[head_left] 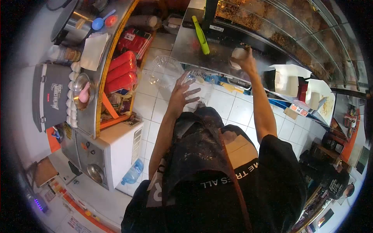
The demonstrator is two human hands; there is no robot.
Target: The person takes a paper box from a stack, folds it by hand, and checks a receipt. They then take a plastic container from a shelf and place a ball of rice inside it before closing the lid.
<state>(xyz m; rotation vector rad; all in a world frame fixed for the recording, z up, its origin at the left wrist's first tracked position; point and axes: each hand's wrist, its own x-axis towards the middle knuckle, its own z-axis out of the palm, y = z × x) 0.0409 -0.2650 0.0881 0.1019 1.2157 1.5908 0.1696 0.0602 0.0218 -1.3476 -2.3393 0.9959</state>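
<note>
My left hand (184, 94) has its fingers apart against an open clear plastic clamshell container (202, 82) and appears to hold it up over the tiled floor. The clear lid (166, 70) hangs out to the left. Farther right, the fingers of my right hand (246, 61) are closed around a small white object (236, 58) above the dark counter (182, 48); its kind cannot be made out. Bright green tongs (200, 35) lie on that counter, left of my right hand.
A glass display case (287, 35) with trays of food rises beyond the counter. White open boxes (286, 80) stand at the right. The left shelf (88, 79) carries a metal bowl (82, 93) and a pot. A person (333, 178) is at the far right.
</note>
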